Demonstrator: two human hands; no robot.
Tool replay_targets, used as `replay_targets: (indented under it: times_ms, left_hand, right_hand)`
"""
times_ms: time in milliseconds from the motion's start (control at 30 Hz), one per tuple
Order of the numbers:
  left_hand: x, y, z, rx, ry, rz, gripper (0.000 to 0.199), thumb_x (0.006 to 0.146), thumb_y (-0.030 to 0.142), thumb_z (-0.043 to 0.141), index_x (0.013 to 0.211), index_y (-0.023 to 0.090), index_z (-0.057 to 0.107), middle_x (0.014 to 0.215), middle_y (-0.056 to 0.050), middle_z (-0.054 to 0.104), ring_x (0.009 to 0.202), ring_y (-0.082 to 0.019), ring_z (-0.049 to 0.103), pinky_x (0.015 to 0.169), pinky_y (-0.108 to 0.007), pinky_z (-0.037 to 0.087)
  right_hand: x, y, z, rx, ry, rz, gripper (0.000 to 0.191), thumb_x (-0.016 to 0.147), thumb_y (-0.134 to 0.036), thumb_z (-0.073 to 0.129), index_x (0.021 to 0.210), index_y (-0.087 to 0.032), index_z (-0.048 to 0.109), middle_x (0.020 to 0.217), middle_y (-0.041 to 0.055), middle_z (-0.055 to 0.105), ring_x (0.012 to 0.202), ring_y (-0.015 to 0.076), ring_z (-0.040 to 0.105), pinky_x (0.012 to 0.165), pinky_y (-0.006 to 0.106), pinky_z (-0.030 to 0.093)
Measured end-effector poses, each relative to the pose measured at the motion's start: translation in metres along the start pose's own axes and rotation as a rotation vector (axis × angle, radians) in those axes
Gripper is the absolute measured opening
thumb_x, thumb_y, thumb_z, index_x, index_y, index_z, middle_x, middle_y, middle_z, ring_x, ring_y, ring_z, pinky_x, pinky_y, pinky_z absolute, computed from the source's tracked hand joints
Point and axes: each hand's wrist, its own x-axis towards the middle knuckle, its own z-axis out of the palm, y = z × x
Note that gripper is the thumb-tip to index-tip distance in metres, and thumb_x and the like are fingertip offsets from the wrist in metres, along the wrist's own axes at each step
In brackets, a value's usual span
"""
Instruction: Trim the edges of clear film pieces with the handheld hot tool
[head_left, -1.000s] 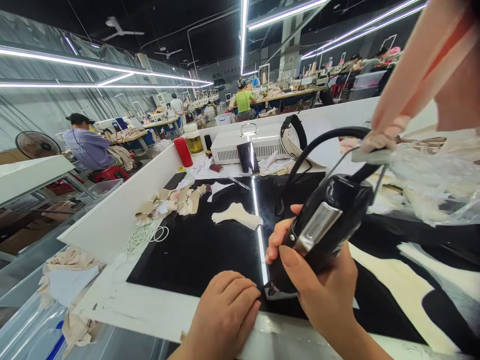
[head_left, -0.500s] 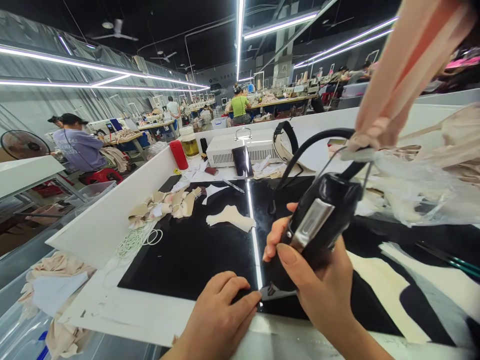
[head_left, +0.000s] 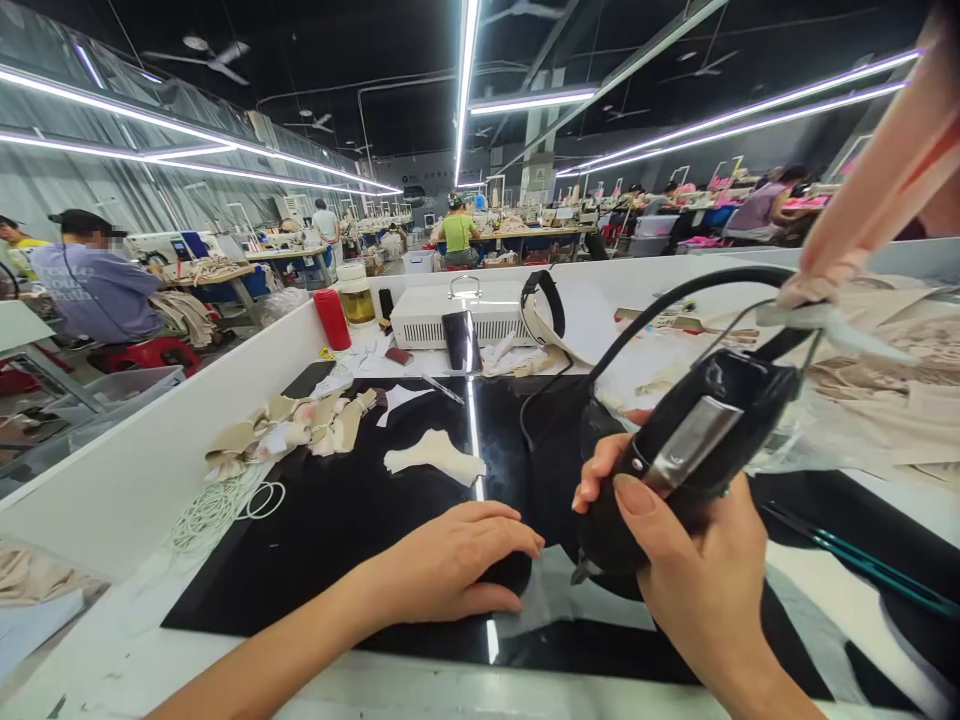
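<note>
My right hand point(head_left: 697, 560) is wrapped round a black handheld tool point(head_left: 686, 430) with a metal plate on its side and a cable at its top. Pink fabric strips point(head_left: 877, 190) run up from a tie near that cable. On the black sheet point(head_left: 337, 530), my left hand point(head_left: 472, 565) lies with its fingers apart, palm down, at the edge of a clear template point(head_left: 562, 590). The tool's lower end is over the template's right part. A cream cut piece point(head_left: 435, 457) lies farther back on the sheet.
Fabric scraps point(head_left: 292, 430) and pale green cord point(head_left: 214, 515) are at the left. Behind are a red can point(head_left: 331, 320), a jar point(head_left: 356, 300), a white vented box point(head_left: 420, 318) and a phone point(head_left: 460, 342). Teal-handled tweezers point(head_left: 870, 560) lie at the right, below piled beige fabric point(head_left: 885, 390).
The view has turned to the right. My left hand has moved forward and now rests by the clear template. My right hand still holds the black tool.
</note>
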Motion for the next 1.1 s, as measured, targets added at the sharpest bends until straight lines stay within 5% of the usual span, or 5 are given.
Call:
replay_targets:
  times_ms: [267, 433, 533, 800, 1100]
  left_hand:
    - [-0.003, 0.000, 0.006, 0.067, 0.070, 0.017, 0.066, 0.090, 0.029, 0.090, 0.148, 0.031, 0.060, 0.146, -0.008, 0.073, 0.148, -0.032, 0.060, 0.117, -0.052, 0.057]
    - [-0.027, -0.046, 0.031, 0.277, 0.256, 0.126, 0.092, 0.079, 0.034, 0.091, 0.161, 0.041, 0.051, 0.148, -0.006, 0.072, 0.124, -0.040, 0.077, 0.090, -0.050, 0.071]
    - [-0.031, -0.060, 0.040, 0.288, 0.247, 0.054, 0.084, 0.085, 0.038, 0.085, 0.162, 0.044, 0.051, 0.149, -0.004, 0.071, 0.127, -0.040, 0.075, 0.094, -0.052, 0.069]
    - [0.000, 0.005, 0.005, 0.046, -0.048, -0.048, 0.081, 0.083, 0.037, 0.096, 0.154, 0.027, 0.058, 0.148, -0.012, 0.071, 0.151, -0.034, 0.057, 0.130, -0.063, 0.037]
    - [0.001, 0.005, 0.014, -0.046, -0.032, -0.073, 0.075, 0.089, 0.051, 0.090, 0.150, 0.023, 0.057, 0.150, -0.015, 0.069, 0.154, -0.035, 0.053, 0.132, -0.067, 0.030]
  right_hand:
    - [-0.004, -0.009, 0.021, 0.040, 0.035, 0.011, 0.038, 0.089, -0.030, 0.082, 0.117, -0.030, 0.057, 0.085, -0.0042, 0.071, 0.061, 0.0143, 0.067, 0.059, 0.028, 0.063]
    - [-0.002, -0.013, 0.041, 0.034, -0.021, 0.089, 0.037, 0.075, -0.032, 0.077, 0.098, -0.030, 0.049, 0.078, -0.0059, 0.058, 0.056, 0.0133, 0.054, 0.051, 0.028, 0.050]
    - [-0.002, -0.014, 0.044, 0.007, -0.009, 0.105, 0.037, 0.069, -0.031, 0.074, 0.091, -0.031, 0.044, 0.073, -0.0063, 0.053, 0.055, 0.0133, 0.045, 0.050, 0.029, 0.044]
    - [-0.008, -0.009, 0.029, 0.099, 0.034, 0.026, 0.032, 0.087, -0.026, 0.081, 0.109, -0.030, 0.058, 0.086, -0.0056, 0.071, 0.063, 0.0124, 0.067, 0.063, 0.027, 0.061]
    - [-0.005, 0.002, 0.024, 0.187, 0.045, 0.039, 0.043, 0.089, -0.040, 0.090, 0.123, -0.031, 0.066, 0.089, -0.0023, 0.070, 0.066, 0.0167, 0.067, 0.058, 0.030, 0.061]
